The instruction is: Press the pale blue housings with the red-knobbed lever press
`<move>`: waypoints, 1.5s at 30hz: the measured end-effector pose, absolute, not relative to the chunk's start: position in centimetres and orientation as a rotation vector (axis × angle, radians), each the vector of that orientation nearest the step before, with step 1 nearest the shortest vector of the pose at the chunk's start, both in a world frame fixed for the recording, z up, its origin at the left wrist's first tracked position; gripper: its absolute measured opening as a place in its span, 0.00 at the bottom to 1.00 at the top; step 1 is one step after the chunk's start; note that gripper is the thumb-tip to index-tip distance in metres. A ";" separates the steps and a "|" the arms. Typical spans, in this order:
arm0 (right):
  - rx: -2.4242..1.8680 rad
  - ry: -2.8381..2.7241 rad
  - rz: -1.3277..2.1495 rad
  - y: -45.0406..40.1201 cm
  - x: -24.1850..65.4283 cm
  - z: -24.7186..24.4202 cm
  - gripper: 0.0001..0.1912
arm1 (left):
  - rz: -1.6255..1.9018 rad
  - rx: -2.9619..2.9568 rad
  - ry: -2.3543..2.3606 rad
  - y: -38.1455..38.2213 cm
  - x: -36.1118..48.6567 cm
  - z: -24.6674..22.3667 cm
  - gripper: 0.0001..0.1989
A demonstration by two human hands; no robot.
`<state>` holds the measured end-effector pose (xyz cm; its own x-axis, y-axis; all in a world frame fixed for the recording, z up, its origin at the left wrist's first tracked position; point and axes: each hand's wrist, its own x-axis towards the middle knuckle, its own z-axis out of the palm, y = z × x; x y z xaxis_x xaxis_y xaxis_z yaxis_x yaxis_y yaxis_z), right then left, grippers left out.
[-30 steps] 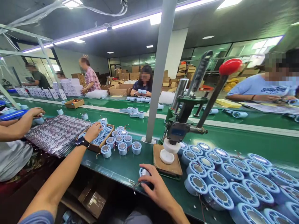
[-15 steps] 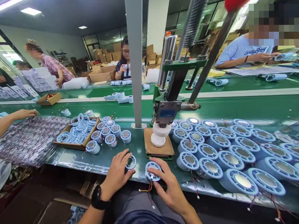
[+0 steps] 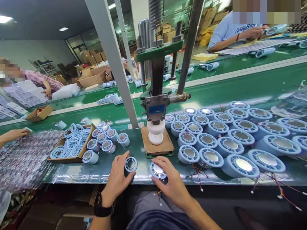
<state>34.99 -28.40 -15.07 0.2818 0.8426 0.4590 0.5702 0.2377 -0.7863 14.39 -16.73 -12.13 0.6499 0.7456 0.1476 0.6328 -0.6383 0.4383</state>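
My left hand (image 3: 118,175) curls its fingers and thumb around the side of a light-blue round housing (image 3: 130,164) with a slotted rim and a grey centre. In my right hand (image 3: 173,179) is a similar round housing (image 3: 158,170), its silver disc facing up and thin wires hanging below over the table edge. Both housings are near the front edge of the green table. Just beyond them stands a green hand press (image 3: 157,108), with white round blocks (image 3: 155,138) stacked under its ram on a brown board (image 3: 144,140).
Several rows of blue housings (image 3: 211,156) with trailing wires fill the right. To the left are a carton of blue rings (image 3: 76,140), a small group of housings (image 3: 108,146) and clear plastic packaging (image 3: 28,156). A grey post (image 3: 112,60) rises behind. Co-workers sit across the belt.
The view has shifted. My right hand has the right housing slightly farther from the table edge, and its thumb has moved to the housing's near side. My left hand remains around its housing.
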 end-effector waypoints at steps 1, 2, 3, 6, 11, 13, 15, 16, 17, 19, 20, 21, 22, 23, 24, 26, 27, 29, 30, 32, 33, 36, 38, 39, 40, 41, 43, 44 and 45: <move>-1.448 -1.401 0.319 -28.4 35.1 -15.1 0.22 | 0.478 2.515 1.145 -16.7 14.5 -12.1 0.43; -1.453 -1.402 0.324 -28.4 35.1 -15.1 0.21 | 0.494 2.515 1.182 -16.6 14.6 -12.0 0.48; -1.457 -1.399 0.322 -28.4 35.0 -15.2 0.21 | 0.492 2.527 1.191 -16.6 14.6 -11.9 0.52; -1.462 -1.381 0.280 -28.4 34.9 -15.2 0.20 | 0.383 2.589 1.050 -16.8 14.5 -11.5 0.51; -1.462 -1.400 0.153 -28.4 34.5 -15.2 0.24 | 0.376 2.574 0.904 -16.9 13.9 -11.4 0.33; -1.469 -1.402 0.120 -28.4 34.4 -15.3 0.26 | 0.465 2.498 0.958 -17.2 13.9 -11.6 0.28; -1.493 -1.396 0.133 -28.5 34.3 -15.4 0.27 | 0.565 2.377 0.990 -17.6 14.3 -11.4 0.29; -1.509 -1.395 0.158 -28.5 34.3 -15.5 0.27 | 0.599 2.329 0.966 -18.0 14.6 -11.1 0.31; -1.521 -1.393 0.183 -28.5 34.2 -15.5 0.27 | 0.610 2.307 0.915 -18.3 15.1 -10.7 0.32; -1.524 -1.387 0.210 -28.5 34.2 -15.4 0.28 | 0.557 2.350 0.758 -19.0 16.3 -9.7 0.33; -1.516 -1.384 0.210 -28.5 34.1 -15.3 0.28 | 0.514 2.396 0.681 -19.3 17.0 -9.1 0.33; -1.505 -1.380 0.204 -28.5 34.1 -15.2 0.28 | 0.474 2.440 0.616 -19.5 17.7 -8.7 0.34; -1.493 -1.376 0.197 -28.4 34.0 -15.0 0.28 | 0.442 2.473 0.567 -19.6 18.3 -8.3 0.36; -1.482 -1.372 0.195 -28.4 34.0 -14.9 0.29 | 0.420 2.492 0.533 -19.5 18.9 -8.0 0.38; -1.473 -1.368 0.194 -28.3 33.9 -14.8 0.29 | 0.407 2.498 0.510 -19.4 19.4 -7.8 0.40; -1.463 -1.358 0.186 -28.2 33.8 -14.8 0.30 | 0.373 2.488 0.486 -19.1 19.9 -7.5 0.44; -1.462 -1.356 0.177 -28.2 33.8 -14.9 0.30 | 0.356 2.475 0.480 -19.0 20.1 -7.4 0.44; -1.478 -1.355 0.162 -28.2 33.8 -15.1 0.30 | 0.333 2.440 0.485 -18.8 20.0 -7.3 0.44; -1.490 -1.354 0.156 -28.3 33.9 -15.3 0.30 | 0.328 2.419 0.491 -18.7 20.0 -7.2 0.44; -1.511 -1.355 0.154 -28.3 33.9 -15.5 0.33 | 0.334 2.366 0.510 -18.7 19.7 -7.3 0.43; -1.519 -1.358 0.155 -28.3 33.9 -15.5 0.34 | 0.339 2.332 0.517 -18.7 19.6 -7.4 0.42; -1.537 -1.421 0.136 -28.2 33.7 -15.5 0.39 | 0.357 2.192 0.539 -19.4 19.6 -8.6 0.40; -1.558 -1.508 0.119 -28.3 33.6 -15.5 0.41 | 0.386 2.111 0.603 -20.3 19.9 -9.9 0.37; -1.573 -1.556 0.115 -28.4 33.6 -15.5 0.41 | 0.417 2.083 0.656 -20.9 20.2 -10.6 0.35; -1.590 -1.605 0.118 -28.6 33.8 -15.4 0.42 | 0.457 2.063 0.716 -21.4 20.5 -11.3 0.34; -1.614 -1.659 0.135 -28.8 34.1 -15.1 0.42 | 0.505 2.047 0.772 -22.0 20.9 -11.9 0.33; -1.647 -1.791 0.182 -29.3 35.2 -13.3 0.42 | 0.597 2.014 0.851 -22.6 21.5 -12.4 0.31; -1.648 -1.853 0.182 -29.6 36.1 -11.7 0.41 | 0.627 1.994 0.875 -22.6 21.7 -12.3 0.30; -1.632 -1.891 0.137 -29.7 37.1 -9.4 0.39 | 0.643 1.974 0.897 -22.4 21.8 -12.0 0.30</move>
